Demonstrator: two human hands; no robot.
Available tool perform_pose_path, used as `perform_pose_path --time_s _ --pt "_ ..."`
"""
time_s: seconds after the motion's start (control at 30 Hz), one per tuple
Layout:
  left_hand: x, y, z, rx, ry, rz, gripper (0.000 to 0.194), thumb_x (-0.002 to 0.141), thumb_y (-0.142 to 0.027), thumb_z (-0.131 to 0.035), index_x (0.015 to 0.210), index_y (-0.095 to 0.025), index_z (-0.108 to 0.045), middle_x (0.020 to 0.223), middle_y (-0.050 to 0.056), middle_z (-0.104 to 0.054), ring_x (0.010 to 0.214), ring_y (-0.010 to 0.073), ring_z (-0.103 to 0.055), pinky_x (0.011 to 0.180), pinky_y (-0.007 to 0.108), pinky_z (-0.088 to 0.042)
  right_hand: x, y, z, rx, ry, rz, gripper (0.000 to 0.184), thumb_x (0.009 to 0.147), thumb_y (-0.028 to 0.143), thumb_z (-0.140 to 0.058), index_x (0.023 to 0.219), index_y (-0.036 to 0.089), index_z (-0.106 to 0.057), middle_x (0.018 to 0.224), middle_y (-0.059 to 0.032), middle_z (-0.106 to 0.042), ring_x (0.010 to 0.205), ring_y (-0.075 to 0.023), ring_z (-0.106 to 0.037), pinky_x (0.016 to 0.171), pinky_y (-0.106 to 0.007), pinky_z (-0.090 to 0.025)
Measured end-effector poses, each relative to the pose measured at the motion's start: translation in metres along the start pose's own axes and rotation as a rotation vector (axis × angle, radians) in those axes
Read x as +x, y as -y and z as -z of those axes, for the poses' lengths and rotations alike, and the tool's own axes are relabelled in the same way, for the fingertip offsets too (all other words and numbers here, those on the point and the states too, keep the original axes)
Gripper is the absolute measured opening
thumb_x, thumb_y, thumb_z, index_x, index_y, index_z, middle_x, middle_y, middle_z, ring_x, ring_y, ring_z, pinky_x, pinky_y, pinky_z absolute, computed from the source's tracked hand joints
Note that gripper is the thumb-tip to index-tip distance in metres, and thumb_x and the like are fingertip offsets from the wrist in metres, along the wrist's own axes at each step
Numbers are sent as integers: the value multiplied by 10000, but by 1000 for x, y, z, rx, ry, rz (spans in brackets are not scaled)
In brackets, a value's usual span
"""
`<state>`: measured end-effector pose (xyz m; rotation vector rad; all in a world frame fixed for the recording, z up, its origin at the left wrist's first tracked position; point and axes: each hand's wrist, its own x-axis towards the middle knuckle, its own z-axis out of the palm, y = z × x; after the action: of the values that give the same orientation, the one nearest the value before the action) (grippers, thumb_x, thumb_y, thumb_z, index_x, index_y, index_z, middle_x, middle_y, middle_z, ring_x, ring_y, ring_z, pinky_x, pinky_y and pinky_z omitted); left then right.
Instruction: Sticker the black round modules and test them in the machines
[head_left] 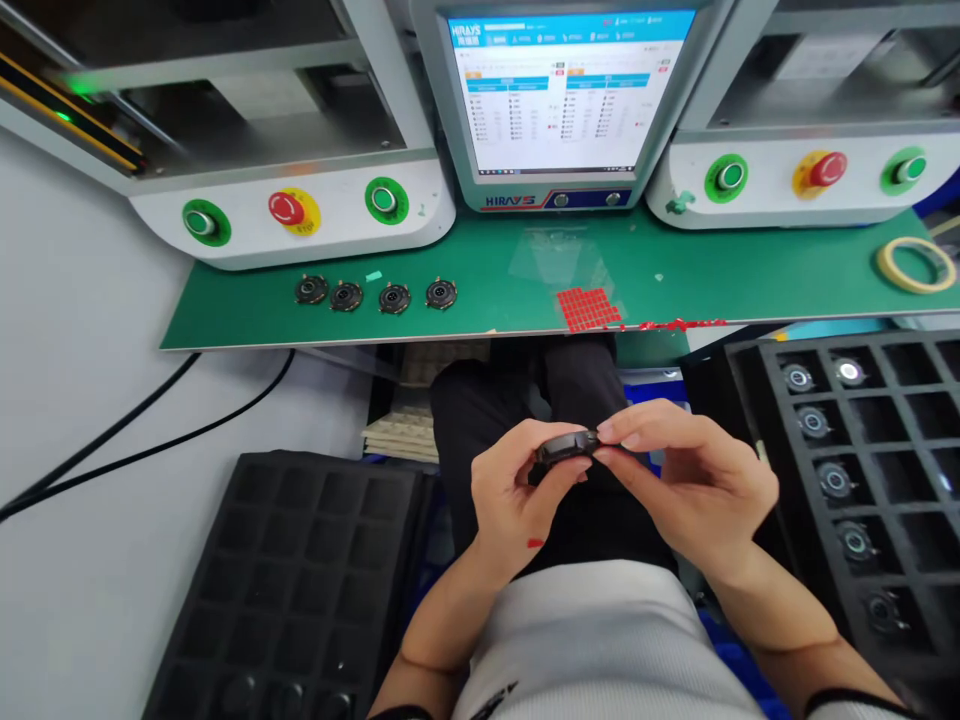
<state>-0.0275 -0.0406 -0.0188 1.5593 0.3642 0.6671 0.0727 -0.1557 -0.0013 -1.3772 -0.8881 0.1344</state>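
Note:
A dark round watch case (564, 447) is held edge-on above my lap. My left hand (517, 490) grips its body between thumb and fingers, and a small red sticker (535, 543) clings near that wrist. My right hand (694, 475) pinches the right end of the same case with thumb and fingertips. Whatever lies between those right fingertips is too small to make out. Several similar watch parts (394, 297) lie in a row on the green bench (495, 270). A sheet of red square stickers (589, 309) lies near the bench's front edge.
Two machines with green buttons (384, 201) and red stop buttons (287, 208) flank a monitor (570, 95). A black compartment tray (300, 560) is at left; another tray (862, 390) at right holds several watch parts. A tape roll (915, 266) lies at far right. Cables (150, 430) hang left.

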Motion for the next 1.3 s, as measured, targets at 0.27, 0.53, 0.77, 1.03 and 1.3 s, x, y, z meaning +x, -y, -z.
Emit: perform_pose_path --time_s 0.27,0.53,0.77,1.03,1.3 --pt "4 1 9 171 64 -300 187 833 -191 -727 1019 -188 -709 870 19 -747 735 108 -682 679 184 -544 10 11 13 69 182 -147 289 761 -49 -692 878 210 -637 838 4 -666 793 -128 -641 712 -277 -540" --pt "6 0 8 152 63 -327 207 823 -186 -737 1028 -176 -707 877 26 -753 732 109 -688 665 182 -551 12 3 10 191 156 -101 328 749 -47 -701 922 216 -605 826 9 -645 774 -128 -628 684 -283 -551" --pt "6 -1 7 171 20 -344 201 821 -162 -736 1020 -169 -711 887 19 -757 744 100 -692 683 178 -564 -2 7 2 30 -1 24 375 691 -85 -729 943 184 -659 842 -21 -722 789 -162 -689 685 -311 -591" --pt "-1 -1 3 217 -49 -388 190 845 -157 -711 1034 -142 -706 924 38 -759 796 105 -690 713 186 -567 4 20 10 -349 144 250 319 736 -65 -685 718 199 -507 810 -11 -726 752 -128 -705 646 -246 -609" --pt "4 -3 -6 266 -356 -168 126 878 -211 -678 1002 -198 -698 812 -19 -732 603 73 -670 608 178 -550 -1 33 1 -317 175 128 419 733 -47 -672 620 222 -371 780 12 -709 692 -128 -695 575 -237 -605"
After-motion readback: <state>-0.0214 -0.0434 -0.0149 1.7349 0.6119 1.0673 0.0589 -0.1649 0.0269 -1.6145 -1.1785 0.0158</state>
